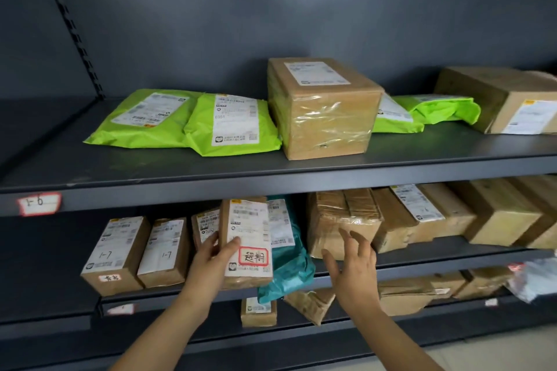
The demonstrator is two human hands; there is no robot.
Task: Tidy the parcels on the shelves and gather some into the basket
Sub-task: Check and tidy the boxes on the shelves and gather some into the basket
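While the left hand gripped 1 labelled box on the middle shelf, the right hand hovered spread open, holding nothing. 2 green mailers lay left of 1 taped box above.

We face a dark grey metal rack, its shelves set in tiers. The back panel is plain and matte, evenly lit, with a soft sheen. A slotted upright runs down at left. The upper shelf bears a red-bordered tag on its front lip. A pale floor shows at bottom right.
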